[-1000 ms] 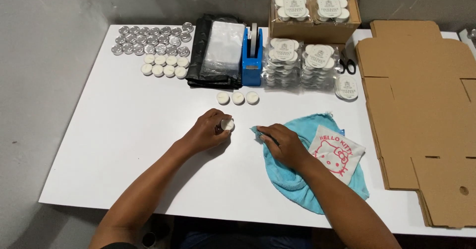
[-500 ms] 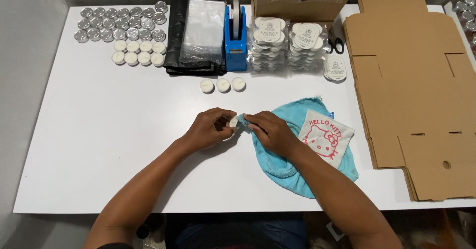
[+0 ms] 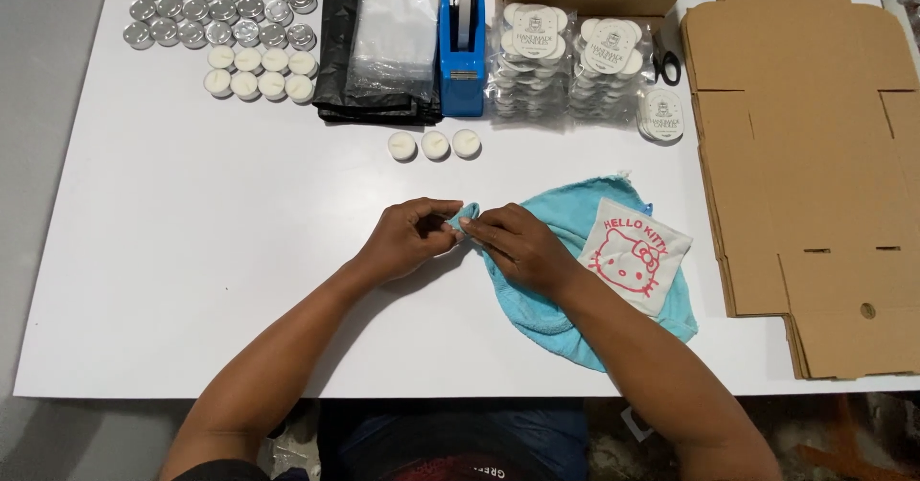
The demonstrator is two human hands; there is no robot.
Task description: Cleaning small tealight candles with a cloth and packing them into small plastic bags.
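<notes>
Between the three loose tealights and me, my left hand pinches a hidden tealight while my right hand pinches the blue cloth corner against it; hard rubbing could pop it free.

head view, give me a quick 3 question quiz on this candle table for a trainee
1. True or false: the right hand presses a corner of the blue cloth against what the left hand holds.
2. How many loose white tealights sit in the short row just below the blue tape dispenser? A) two B) three C) five
3. What lies flat along the table's right side?

Key:
1. True; both hands meet at the cloth's corner, and the thing in the left hand is mostly hidden.
2. B
3. Flattened brown cardboard boxes.
</notes>
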